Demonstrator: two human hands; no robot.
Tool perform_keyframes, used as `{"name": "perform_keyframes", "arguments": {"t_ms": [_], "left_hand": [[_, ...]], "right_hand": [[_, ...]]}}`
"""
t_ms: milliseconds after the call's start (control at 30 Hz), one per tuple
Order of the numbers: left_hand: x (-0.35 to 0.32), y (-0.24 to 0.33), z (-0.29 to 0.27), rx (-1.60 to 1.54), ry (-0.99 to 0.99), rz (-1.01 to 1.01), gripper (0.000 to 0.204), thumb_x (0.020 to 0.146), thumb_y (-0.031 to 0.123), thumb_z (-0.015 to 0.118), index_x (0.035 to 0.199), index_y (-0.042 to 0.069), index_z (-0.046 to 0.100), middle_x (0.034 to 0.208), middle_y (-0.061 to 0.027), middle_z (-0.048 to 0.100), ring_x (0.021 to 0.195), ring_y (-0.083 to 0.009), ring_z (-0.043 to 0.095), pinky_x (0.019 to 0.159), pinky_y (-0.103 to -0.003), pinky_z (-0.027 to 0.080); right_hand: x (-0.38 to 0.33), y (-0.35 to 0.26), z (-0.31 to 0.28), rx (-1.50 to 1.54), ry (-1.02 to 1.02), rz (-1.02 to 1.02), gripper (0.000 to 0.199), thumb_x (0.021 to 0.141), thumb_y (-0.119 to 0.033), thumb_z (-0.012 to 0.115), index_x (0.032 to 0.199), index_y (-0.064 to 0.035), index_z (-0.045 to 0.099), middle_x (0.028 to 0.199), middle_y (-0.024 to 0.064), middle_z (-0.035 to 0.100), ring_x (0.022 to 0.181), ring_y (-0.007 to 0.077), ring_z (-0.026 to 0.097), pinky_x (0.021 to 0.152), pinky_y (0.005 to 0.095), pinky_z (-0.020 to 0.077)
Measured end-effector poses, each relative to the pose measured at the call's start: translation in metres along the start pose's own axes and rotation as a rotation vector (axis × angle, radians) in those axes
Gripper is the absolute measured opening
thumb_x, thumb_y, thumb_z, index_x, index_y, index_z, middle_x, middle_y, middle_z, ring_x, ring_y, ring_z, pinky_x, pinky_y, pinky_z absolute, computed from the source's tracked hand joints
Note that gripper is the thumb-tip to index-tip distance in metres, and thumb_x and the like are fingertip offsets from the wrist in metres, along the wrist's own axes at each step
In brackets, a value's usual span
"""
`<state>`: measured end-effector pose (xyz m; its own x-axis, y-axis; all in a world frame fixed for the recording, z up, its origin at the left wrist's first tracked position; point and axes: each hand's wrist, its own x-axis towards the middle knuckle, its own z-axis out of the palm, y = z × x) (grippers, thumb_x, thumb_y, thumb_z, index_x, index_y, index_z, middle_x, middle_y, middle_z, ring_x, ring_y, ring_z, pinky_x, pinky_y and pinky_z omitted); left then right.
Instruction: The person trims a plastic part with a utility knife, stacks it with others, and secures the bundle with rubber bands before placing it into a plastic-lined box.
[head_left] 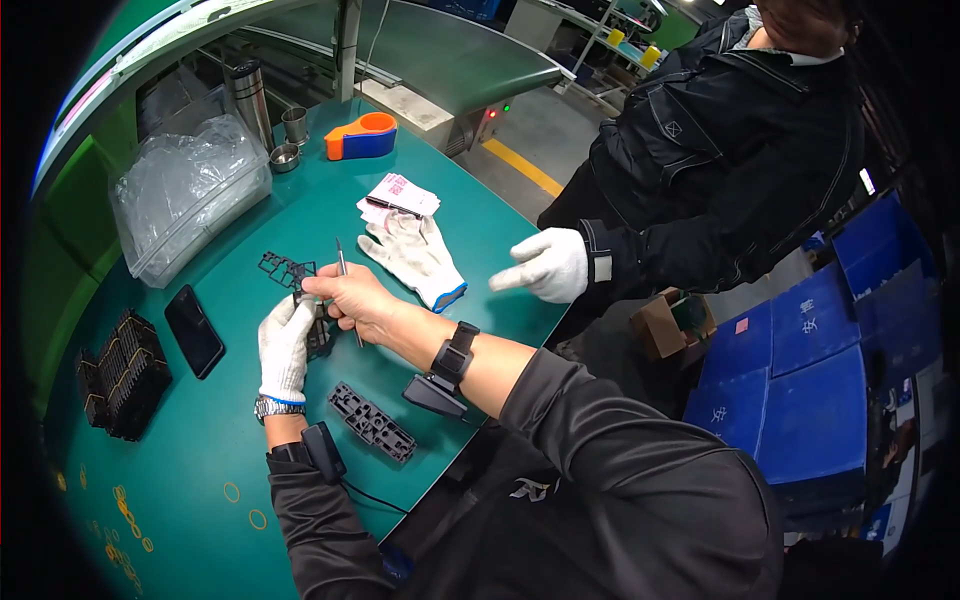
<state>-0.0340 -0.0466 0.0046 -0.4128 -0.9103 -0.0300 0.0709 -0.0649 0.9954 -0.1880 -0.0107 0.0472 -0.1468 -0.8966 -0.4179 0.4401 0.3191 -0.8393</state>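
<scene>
My left hand (284, 345), in a white glove with a watch at the wrist, is closed on a black plastic lattice part (284, 267). The part reaches out beyond the fingertips, and some of it is hidden by the hands. My bare right hand (358, 303) grips a slim metal pen-like tool (342, 257) that slants through the fingers. Its thumb and forefinger meet at the part's edge; whether they pinch it too is hard to see. Nearer to me on the green table lies a black moulded block (372, 422) with many openings.
A phone (194, 332) and banded black parts (125, 375) lie left, near loose rubber bands (125, 510). Behind are a bag-lined bin (190, 190), thermos (250, 105), tape dispenser (362, 138) and spare glove (415, 258). A co-worker's gloved hand (548, 266) extends over the table's right edge.
</scene>
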Motion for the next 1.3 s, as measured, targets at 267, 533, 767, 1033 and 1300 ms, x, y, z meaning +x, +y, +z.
{"name": "perform_keyframes", "arguments": {"t_ms": [267,533,767,1033,1300], "left_hand": [[0.002,0.005,0.005,0.075,-0.009,0.033,0.029,0.100,0.030,0.067,0.109,0.003,0.073,0.088,0.0063,0.066,0.074,-0.0030,0.053,0.064,-0.023,0.041],[-0.007,0.013,-0.007,0.303,-0.047,0.064,0.032,0.099,0.026,0.064,0.112,-0.002,0.070,0.089,0.0023,0.067,0.076,-0.0068,0.056,0.066,-0.027,0.045],[-0.006,0.019,0.002,0.187,-0.092,0.076,0.035,0.098,0.023,0.064,0.121,-0.003,0.068,0.098,-0.0010,0.070,0.085,-0.0072,0.060,0.074,-0.026,0.049],[-0.002,0.007,-0.001,0.018,-0.103,0.050,0.044,0.102,0.030,0.062,0.132,-0.002,0.063,0.107,-0.0029,0.070,0.093,-0.0073,0.062,0.079,-0.024,0.050],[-0.006,0.017,0.000,-0.065,-0.084,0.019,0.047,0.103,0.034,0.059,0.134,-0.002,0.062,0.107,-0.0035,0.070,0.089,-0.0096,0.065,0.075,-0.024,0.052]], "right_hand": [[0.002,-0.005,-0.002,-0.058,-0.008,-0.039,0.051,0.084,-0.025,0.082,0.119,-0.0039,0.051,0.082,0.0023,0.055,0.056,0.0082,0.045,0.041,0.0263,0.0298],[0.002,0.006,0.022,-0.235,0.124,-0.111,0.055,0.078,-0.033,0.088,0.107,-0.0026,0.053,0.087,0.0074,0.065,0.067,0.0129,0.059,0.054,0.0299,0.0467],[0.015,0.009,0.019,-0.324,0.153,-0.227,0.049,0.080,-0.031,0.084,0.106,-0.0017,0.056,0.092,0.0089,0.067,0.078,0.0172,0.063,0.071,0.0320,0.0516],[0.009,0.004,0.022,-0.182,0.178,-0.127,0.043,0.085,-0.029,0.081,0.111,-0.0053,0.055,0.084,0.0037,0.064,0.064,0.0086,0.055,0.047,0.0255,0.0371],[0.011,0.003,0.017,-0.015,0.063,-0.103,0.040,0.090,-0.031,0.077,0.113,-0.0084,0.054,0.085,-0.0021,0.059,0.058,0.0037,0.044,0.044,0.0232,0.0292]]}}
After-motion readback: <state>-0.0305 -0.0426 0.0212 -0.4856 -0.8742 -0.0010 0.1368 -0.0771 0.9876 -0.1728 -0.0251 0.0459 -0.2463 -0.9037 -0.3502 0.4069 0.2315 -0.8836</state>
